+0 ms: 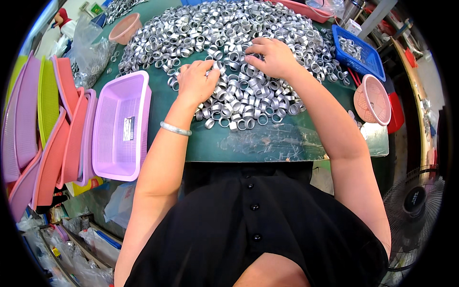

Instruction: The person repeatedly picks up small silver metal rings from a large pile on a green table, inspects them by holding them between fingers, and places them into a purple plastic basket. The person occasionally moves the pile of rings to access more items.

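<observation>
Rings, where they lie: the big heap of metal rings [224, 24] spreads across the far part of the green worktop [167, 138], with a looser patch of near rings [244, 98] reaching toward me.
Left hand: my left hand [197, 82] is palm down at the left flank of that patch, fingers bent and thumb standing off the forefinger; its back hides the grip, so I cannot tell whether it holds a ring.
Right hand: my right hand [272, 58] is farther from me, fingers pointing left, a gap showing between thumb and forefinger; what sits under the palm I cannot tell.
Near patch from my hands: rightward from the left hand; toward my body and slightly left from the right.
Between fingertips: a few rings, with neither hand clearly the nearer.
Ring axes: short bands tipped every way, some with the hole facing up, others on their sides; no shared direction.
Purple basket: the purple basket [112, 105] is left of my left hand, well apart, its long side running away from me.
</observation>
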{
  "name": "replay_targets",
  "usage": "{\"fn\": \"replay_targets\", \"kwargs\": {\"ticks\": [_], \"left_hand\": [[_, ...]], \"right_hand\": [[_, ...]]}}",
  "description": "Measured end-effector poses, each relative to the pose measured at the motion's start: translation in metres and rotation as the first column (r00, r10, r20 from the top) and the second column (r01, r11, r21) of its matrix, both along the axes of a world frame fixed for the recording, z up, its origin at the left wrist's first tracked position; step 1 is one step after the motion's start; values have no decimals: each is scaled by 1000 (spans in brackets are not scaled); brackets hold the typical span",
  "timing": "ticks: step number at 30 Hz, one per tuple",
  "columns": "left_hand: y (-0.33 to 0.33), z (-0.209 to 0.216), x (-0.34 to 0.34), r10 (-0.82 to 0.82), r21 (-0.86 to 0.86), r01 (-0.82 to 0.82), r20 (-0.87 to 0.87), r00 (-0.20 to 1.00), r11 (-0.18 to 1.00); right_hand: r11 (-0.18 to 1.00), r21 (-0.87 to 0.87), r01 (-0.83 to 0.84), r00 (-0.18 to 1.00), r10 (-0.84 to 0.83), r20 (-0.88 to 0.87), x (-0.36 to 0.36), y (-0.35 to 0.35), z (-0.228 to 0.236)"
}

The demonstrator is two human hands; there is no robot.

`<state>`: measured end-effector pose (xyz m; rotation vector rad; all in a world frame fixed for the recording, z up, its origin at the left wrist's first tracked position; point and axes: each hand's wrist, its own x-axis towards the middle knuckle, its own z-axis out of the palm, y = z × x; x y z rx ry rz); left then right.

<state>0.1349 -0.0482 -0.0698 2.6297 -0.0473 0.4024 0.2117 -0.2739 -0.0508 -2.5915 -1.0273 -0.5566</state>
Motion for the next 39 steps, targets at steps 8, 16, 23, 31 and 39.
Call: {"fn": "replay_targets", "kwargs": {"ticks": [8,16,23,31,39], "left_hand": [[6,-3,-9,-102,-108,106,38,994,989],[27,24,-66,-7,-533,213,362,932,819],[-7,27,-157,-601,30,603,124,789,797],[8,15,-144,-238,78,227,193,952,971],[17,10,-138,-174,133,167,39,984,977]], "right_hand": [[993,-33,-112,991,110,-75,-12,2,11],[977,-77,-197,973,205,106,-34,22,23],[818,-41,-573,818,574,18,-71,71,13],[925,-225,-305,944,325,58,-62,63,26],[810,-73,-582,812,574,-104,-70,93,20]]}}
